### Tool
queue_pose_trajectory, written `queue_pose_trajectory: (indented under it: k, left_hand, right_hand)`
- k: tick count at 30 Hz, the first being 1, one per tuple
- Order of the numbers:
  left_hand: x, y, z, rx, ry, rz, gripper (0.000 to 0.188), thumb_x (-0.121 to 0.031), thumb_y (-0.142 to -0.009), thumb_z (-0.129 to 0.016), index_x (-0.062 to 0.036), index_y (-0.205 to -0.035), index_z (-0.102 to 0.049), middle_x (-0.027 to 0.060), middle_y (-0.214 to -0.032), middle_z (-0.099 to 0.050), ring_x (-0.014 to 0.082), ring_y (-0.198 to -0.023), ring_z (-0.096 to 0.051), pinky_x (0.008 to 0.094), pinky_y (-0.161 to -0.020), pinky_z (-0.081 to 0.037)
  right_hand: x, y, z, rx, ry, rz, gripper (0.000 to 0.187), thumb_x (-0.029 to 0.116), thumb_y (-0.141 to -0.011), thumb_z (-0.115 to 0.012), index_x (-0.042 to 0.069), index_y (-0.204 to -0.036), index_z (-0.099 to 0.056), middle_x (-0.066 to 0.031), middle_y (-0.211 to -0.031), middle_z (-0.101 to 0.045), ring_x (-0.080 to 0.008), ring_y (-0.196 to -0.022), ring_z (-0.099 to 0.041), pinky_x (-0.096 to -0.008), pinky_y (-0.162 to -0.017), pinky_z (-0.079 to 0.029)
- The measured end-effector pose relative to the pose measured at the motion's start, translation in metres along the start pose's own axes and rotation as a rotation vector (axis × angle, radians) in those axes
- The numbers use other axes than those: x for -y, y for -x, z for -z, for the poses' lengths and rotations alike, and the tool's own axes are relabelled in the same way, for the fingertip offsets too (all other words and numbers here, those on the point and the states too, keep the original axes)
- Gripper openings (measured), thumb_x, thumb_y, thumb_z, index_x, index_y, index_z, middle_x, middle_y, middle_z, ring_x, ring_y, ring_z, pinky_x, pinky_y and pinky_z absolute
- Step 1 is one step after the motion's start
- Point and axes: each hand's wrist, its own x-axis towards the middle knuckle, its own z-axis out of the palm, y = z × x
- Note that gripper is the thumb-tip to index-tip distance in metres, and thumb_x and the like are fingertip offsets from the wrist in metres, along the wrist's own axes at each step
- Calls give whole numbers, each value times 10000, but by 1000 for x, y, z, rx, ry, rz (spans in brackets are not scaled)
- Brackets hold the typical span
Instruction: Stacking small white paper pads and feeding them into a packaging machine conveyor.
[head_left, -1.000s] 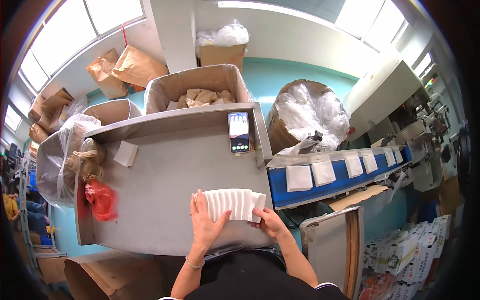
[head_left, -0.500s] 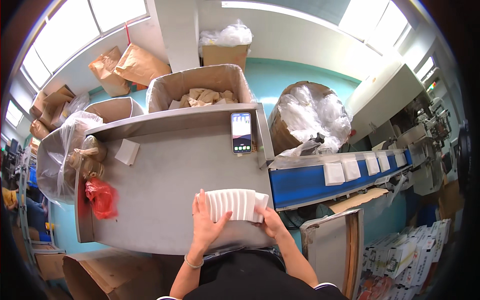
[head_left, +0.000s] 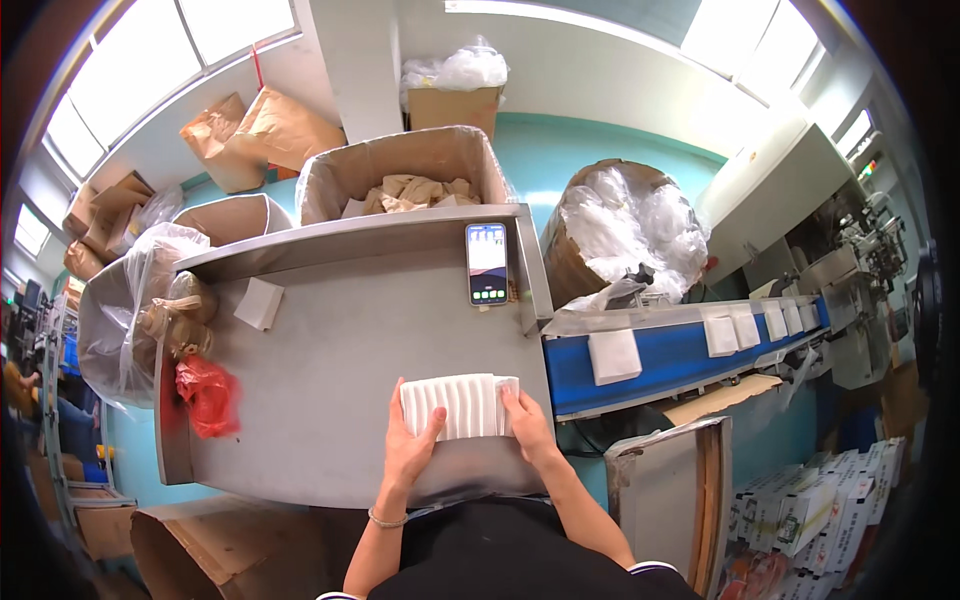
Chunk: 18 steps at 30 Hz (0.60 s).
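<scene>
Both my hands hold a row of white folded napkins (head_left: 452, 407) standing on edge, just above or on the near part of the grey metal table (head_left: 340, 400). My left hand (head_left: 410, 450) closes on the left end, its thumb along the near side. At the right end my right hand (head_left: 532, 428) presses with fingers and thumb against the last napkins. To the right, several white napkin stacks (head_left: 614, 357) lie spaced out on a blue conveyor belt (head_left: 665, 375). Another white folded stack (head_left: 260, 304) rests at the table's left.
A phone (head_left: 487, 264) lies by the table's raised far rim. Twine rolls (head_left: 182, 312) and a red plastic bag (head_left: 208, 395) sit at the left edge. Beyond stand a carton of brown paper (head_left: 330, 190) and a bin of clear plastic (head_left: 575, 230). A framed panel (head_left: 655, 490) stands below the conveyor.
My right hand has drawn up against the row's right end, and the row looks more even. On the conveyor the nearest white stack lies further left, closer to the table.
</scene>
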Motion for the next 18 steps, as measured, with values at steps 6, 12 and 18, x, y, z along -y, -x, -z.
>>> queue_pose_trajectory:
  k: [6,12,18]
  left_hand:
    - [6,2,5,-201,-182,-175,951,-313,-817,-780,-6,-1500,-195,210,-1340,-464,292,-1216,-507,386,-1016,-427]
    - [1,7,-15,-14,-484,-316,985,-332,-803,-788,0,-1501,-177,260,-1330,-456,357,-1222,-503,412,-1011,-427]
    - [2,3,-12,-84,-419,-284,1012,-375,-835,-752,17,-1515,-112,276,-1353,-445,361,-1233,-497,415,-1013,-422]
  right_hand:
    - [-8,4,31,-87,-212,-36,388,254,-964,-600,-25,-1226,-535,-115,-1097,-650,-228,-1013,-643,-355,-825,-559]
    - [-1,7,3,-13,388,254,471,392,-937,-634,-3,-1186,-570,-113,-1051,-654,-139,-960,-616,-284,-833,-505]
    - [3,9,10,41,-158,-161,440,365,-977,-572,37,-1270,-551,-61,-1116,-635,-160,-1013,-595,-289,-861,-468]
